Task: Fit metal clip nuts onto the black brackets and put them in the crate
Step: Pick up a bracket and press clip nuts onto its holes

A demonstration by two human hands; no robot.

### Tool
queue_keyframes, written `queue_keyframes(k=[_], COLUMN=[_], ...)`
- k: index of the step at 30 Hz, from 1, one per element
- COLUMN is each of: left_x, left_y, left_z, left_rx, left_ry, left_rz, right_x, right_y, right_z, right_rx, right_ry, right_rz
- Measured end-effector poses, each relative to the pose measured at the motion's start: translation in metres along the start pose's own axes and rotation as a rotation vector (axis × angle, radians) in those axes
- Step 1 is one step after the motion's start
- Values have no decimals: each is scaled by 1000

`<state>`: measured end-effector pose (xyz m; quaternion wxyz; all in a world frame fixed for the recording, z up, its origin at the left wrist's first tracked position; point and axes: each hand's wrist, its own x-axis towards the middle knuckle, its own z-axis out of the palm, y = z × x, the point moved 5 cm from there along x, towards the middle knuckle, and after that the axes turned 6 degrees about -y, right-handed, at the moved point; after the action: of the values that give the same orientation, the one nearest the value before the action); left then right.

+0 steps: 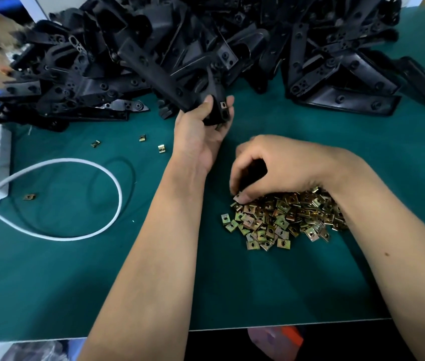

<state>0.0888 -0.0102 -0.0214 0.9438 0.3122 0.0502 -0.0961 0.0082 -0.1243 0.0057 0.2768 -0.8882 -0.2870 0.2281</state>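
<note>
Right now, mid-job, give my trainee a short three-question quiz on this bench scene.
1. True or false: the left hand holds a black bracket that already carries a clip nut.
2. Where do the right hand fingers reach? A) pile of clip nuts B) white cable C) heap of brackets
3. Fill in: loose clip nuts lie on the ____ mat.

Key: 1 true; 2 A; 3 green.

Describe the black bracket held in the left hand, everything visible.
The black bracket is a long, matte, plastic-looking bar with round holes along its face. It slants from upper left, over the bracket pile, down to its near end, which the left hand grips above the green mat. One metal clip nut already sits on that end.
</note>
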Motion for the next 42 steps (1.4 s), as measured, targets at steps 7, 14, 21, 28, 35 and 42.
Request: queue_keyframes(k=[7, 14, 21, 28, 35, 42], left_x=[-2, -6, -8, -12, -20, -25], left_y=[-3, 4, 6, 4, -1, -10], left_z=[-1, 0, -1, 0, 9, 15], left_rx=[-15, -43, -16, 184, 351, 432], left_ry=[-2, 17, 14, -49, -154, -233], left_rz=[-54, -68, -51, -65, -117, -166], right_x=[1, 10, 7, -14, -16, -14], right_y=[-10, -27, -12, 28, 46, 48], right_z=[-9, 20, 1, -33, -33, -29], right_rx=[-119, -146, -24, 711, 1071, 1037], right_ry=[284, -39, 200, 756, 845, 917], right_rz=[-50, -99, -36, -67, -99, -7])
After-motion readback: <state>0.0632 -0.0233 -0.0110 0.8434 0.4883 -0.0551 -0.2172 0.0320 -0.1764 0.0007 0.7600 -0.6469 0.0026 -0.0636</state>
